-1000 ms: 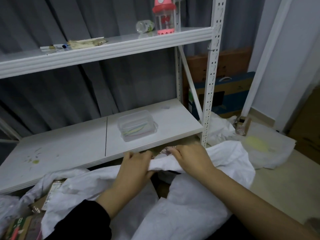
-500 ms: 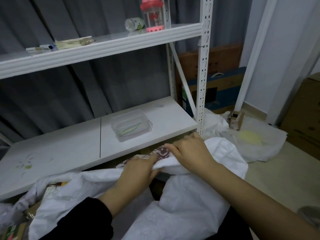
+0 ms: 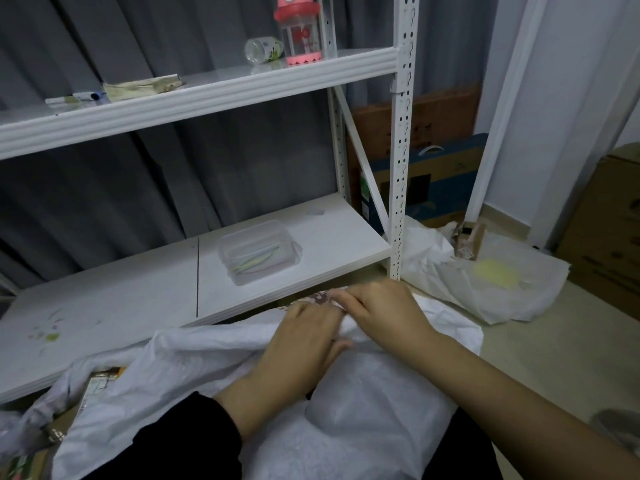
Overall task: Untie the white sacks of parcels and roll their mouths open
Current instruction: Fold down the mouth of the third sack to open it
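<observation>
White sack (image 3: pixel 363 427) lies crumpled on the floor at the person's knees, at the bottom centre of the view, its mouth facing a white rack. At far left, printed parcels (image 3: pixel 100 379) show through a gap in the cloth. The left hand (image 3: pixel 304 341) lies on the mouth's folded edge, fingers bent over it in a grip. Just right of it, almost touching, the right hand (image 3: pixel 384 310) curls its fingers over the same edge. A patterned parcel (image 3: pixel 320 297) peeks out beyond the fingertips.

Likely risks: the thin cloth may slip from either grip and the roll fall slack, and a hard tug could tip parcels out of the gap at left. With the hands this close together, the roll may also bunch in one place.

Around it, from the left: the rack's lower shelf (image 3: pixel 121 299) juts over the sack's far side and crowds the mouth. A clear plastic box (image 3: pixel 258 251) sits on that shelf. The rack's upright post (image 3: pixel 398 202) stands just beyond the right hand. Farther right, a second sack (image 3: pixel 485 285) lies flat on the floor, near brown cartons (image 3: pixel 609 230).
</observation>
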